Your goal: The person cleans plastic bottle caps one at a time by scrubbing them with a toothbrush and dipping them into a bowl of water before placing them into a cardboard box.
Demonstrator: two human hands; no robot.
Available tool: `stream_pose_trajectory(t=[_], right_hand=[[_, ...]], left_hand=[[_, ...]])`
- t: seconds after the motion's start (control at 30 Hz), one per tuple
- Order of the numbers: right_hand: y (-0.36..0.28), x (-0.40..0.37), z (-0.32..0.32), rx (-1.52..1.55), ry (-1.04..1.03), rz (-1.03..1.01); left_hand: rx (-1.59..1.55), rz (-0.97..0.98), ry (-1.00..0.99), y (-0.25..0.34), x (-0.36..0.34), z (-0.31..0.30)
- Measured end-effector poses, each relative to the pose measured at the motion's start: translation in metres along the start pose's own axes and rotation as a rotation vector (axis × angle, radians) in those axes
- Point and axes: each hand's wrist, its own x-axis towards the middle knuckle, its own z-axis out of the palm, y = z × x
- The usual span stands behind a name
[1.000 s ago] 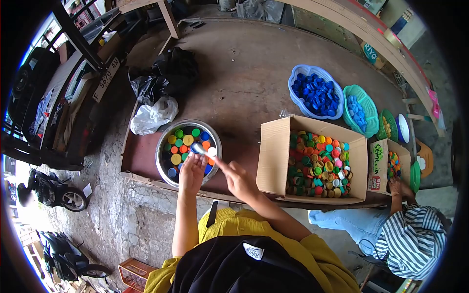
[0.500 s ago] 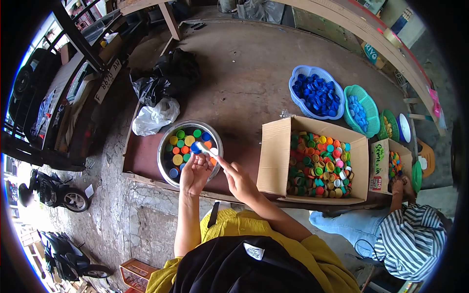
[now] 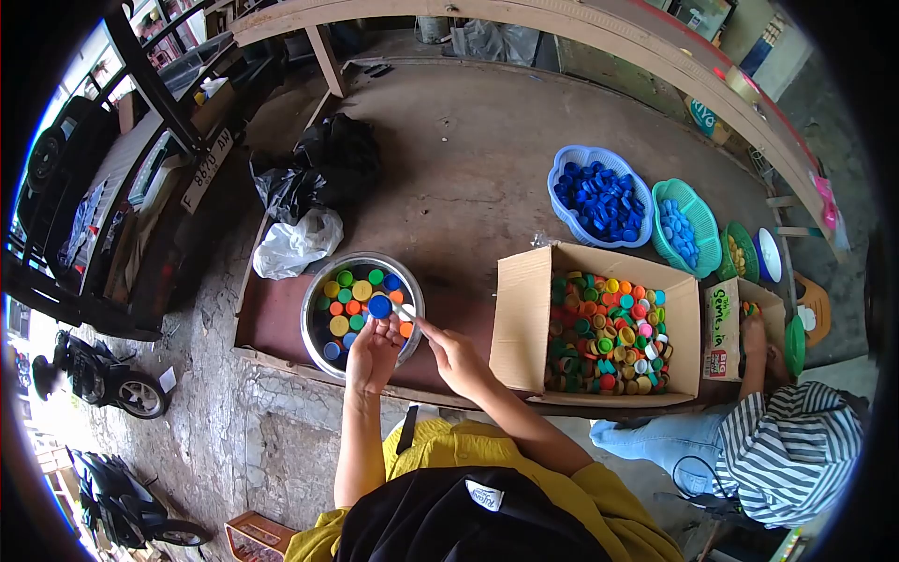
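Over a round metal basin (image 3: 418, 328), my left hand (image 3: 375, 358) pinches a blue bottle cap (image 3: 379, 306) between its fingers. My right hand (image 3: 457, 361) grips a slim white brush-like tool (image 3: 408, 313), whose end lies close to the cap's right side; its exact kind is hard to make out. Inside the basin, green, orange, yellow, blue and white caps (image 3: 361, 290) lie spread out, apparently in dark liquid. Right of my hands stands an open cardboard box (image 3: 521, 323) filled with mixed coloured caps (image 3: 609, 328).
Behind the box sit a blue basket (image 3: 562, 169) of dark blue caps and a teal basket (image 3: 707, 201) of light blue caps. Plastic bags (image 3: 298, 245) lie behind the basin. At right, a person in a striped shirt (image 3: 782, 450) reaches into a smaller box (image 3: 719, 323).
The white tool has drawn back from across the blue cap to its right side, and the cap's round face now shows. The other person's hand has moved in the smaller box.
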Motion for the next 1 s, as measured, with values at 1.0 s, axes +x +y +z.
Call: stream_pose_trajectory(t=[1.0], right_hand=[[-0.027,0.002,-0.016,0.004,0.145,-0.148]], left_hand=[[0.839,0.572,0.091,0.0,0.005,-0.003]])
